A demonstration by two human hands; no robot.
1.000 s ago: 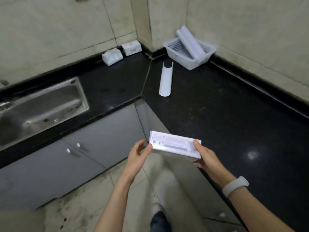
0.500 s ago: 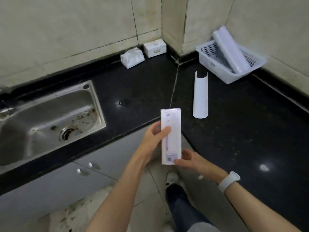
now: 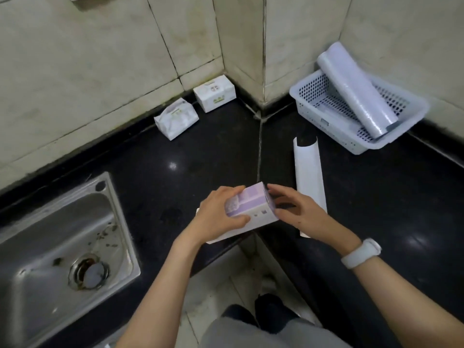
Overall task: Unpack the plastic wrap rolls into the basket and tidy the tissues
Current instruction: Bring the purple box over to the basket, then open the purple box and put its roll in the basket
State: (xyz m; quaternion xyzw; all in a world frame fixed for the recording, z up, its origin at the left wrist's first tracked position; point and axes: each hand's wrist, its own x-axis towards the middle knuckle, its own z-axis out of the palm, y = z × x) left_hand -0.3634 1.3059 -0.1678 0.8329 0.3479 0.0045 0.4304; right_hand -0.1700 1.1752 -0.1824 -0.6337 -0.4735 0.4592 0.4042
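A white and purple plastic wrap box (image 3: 252, 209) sits at the front corner of the black counter, one end pointing up toward me. My left hand (image 3: 221, 217) grips its left side. My right hand (image 3: 296, 209) touches the box's right end with its fingers curled on it. A white perforated basket (image 3: 311, 91) stands at the back right with one plastic wrap roll (image 3: 356, 89) leaning out over its rim. Two tissue packs lie by the back wall: a soft crumpled pack (image 3: 175, 119) and a boxy pack (image 3: 214, 92).
A curved white cardboard sleeve (image 3: 308, 169) lies on the counter just behind my right hand. A steel sink (image 3: 62, 247) fills the left side. Tiled walls meet in a corner behind the basket. The floor and my legs show below the counter edge.
The box has gone from held flat out in front of the counter to resting on the counter's front corner, end up. The view has moved closer to the corner.
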